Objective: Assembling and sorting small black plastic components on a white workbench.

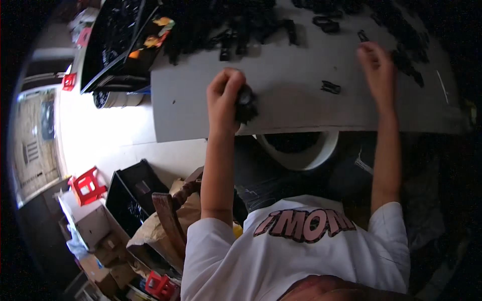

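Note:
My left hand [224, 98] is closed round a bunch of small black plastic parts [246, 104] at the near edge of the grey table [281, 75]. Farther right and deeper over the tabletop, my right hand [377, 70] has its fingers curled in, with a small black plastic part [362, 35] at the fingertips. Between the two hands a single black part [330, 87] lies on the grey surface. Another black piece [326, 24] rests farther back. The exact shape of the bunched parts is blurred and partly hidden by my fingers.
Heaps of black parts [236, 30] cover the table's far side, with more at the right [409, 55]. A large black bin [115, 55] stands at the left. Below the table edge sits a white bucket [321, 153]. A wooden chair [168, 220] and a red stool [88, 186] are lower left.

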Motion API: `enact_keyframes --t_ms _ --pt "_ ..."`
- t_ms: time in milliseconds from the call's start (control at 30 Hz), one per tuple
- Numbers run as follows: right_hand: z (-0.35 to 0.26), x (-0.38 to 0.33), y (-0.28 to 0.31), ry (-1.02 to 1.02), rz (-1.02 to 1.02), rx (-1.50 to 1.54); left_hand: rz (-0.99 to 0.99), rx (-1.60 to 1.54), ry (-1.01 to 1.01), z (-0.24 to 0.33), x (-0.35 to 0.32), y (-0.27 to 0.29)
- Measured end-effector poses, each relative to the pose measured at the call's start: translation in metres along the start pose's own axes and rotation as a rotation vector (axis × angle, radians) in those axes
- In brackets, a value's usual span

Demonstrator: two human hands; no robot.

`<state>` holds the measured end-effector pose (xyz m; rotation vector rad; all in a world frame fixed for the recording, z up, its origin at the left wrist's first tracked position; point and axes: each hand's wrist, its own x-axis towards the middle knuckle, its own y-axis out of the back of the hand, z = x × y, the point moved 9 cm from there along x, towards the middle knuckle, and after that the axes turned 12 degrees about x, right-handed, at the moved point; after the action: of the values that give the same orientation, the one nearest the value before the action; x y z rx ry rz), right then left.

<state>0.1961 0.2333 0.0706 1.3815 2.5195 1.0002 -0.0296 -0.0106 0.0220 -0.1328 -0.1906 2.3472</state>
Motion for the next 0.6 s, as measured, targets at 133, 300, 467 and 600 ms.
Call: enact_keyframes --t_ms 133,300,467,600 --pt "0.069 0.051 0.022 0.086 0.173 -0.267 0.005 0.259 0.046 0.013 0.025 -0.008" --pt "0.047 0.055 -0.018 0.217 0.060 -0.797 0.110 1.244 -0.359 0.050 0.046 -0.016" --pt "0.051 0.059 -0.007 -0.004 -0.010 -0.731 0.151 1.745 -0.267 0.049 0.064 -0.032" --pt "0.081 0.063 0.008 -0.085 -0.046 -0.746 0.115 1.901 -0.213 0.043 0.073 -0.039"
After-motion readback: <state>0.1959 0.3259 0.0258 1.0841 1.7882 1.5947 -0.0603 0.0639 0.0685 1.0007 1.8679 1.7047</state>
